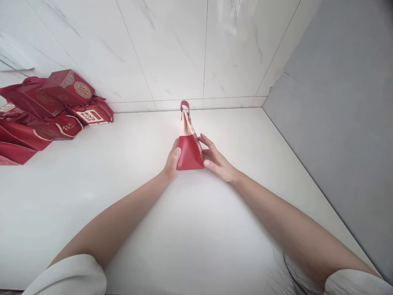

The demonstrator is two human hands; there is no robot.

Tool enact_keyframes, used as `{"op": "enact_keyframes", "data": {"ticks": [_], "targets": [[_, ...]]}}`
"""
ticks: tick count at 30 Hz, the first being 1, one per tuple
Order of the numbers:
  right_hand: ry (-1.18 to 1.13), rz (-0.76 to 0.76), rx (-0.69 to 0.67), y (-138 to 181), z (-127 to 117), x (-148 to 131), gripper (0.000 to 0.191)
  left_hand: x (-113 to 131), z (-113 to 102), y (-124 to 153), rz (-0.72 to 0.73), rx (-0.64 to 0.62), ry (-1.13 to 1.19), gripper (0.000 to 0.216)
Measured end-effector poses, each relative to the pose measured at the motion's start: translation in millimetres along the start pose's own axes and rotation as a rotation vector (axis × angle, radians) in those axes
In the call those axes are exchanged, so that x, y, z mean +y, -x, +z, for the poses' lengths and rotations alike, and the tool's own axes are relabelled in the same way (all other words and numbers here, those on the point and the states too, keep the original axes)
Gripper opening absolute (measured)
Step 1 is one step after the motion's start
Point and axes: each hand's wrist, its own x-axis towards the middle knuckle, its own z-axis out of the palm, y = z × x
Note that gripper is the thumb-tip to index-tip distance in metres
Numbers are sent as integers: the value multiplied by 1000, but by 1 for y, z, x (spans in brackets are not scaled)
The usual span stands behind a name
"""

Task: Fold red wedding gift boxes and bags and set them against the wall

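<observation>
A red and pale pink gift bag [190, 152], narrowing to a peak with a red loop handle [185, 105], stands upright on the white tabletop near the wall. My left hand [172, 163] grips its left side, thumb on the front edge and the other fingers mostly hidden behind. On the right side, my right hand [218, 162] lies against the patterned face with its fingers apart. Its thumb tip touches the lower front corner. What the bag contains, if anything, cannot be seen.
At the left, several red gift boxes and bags are piled, among them a box with a round gold emblem [69, 87] and a bag with a cord handle [59, 127]. White marbled tiles [175, 53] rise behind the table [190, 229]. A grey surface [344, 123] borders the right.
</observation>
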Motion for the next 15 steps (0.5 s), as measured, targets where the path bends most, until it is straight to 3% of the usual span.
{"op": "enact_keyframes", "data": {"ticks": [4, 11, 15], "targets": [[210, -119, 12, -1, 1, 3, 105, 1, 1, 0, -50, -6, -31, 66], [500, -192, 425, -2, 4, 10, 88, -8, -8, -9, 72, 450, -353, 56], [555, -269, 437, -2, 7, 6, 76, -8, -6, -9, 86, 342, -275, 63]]}}
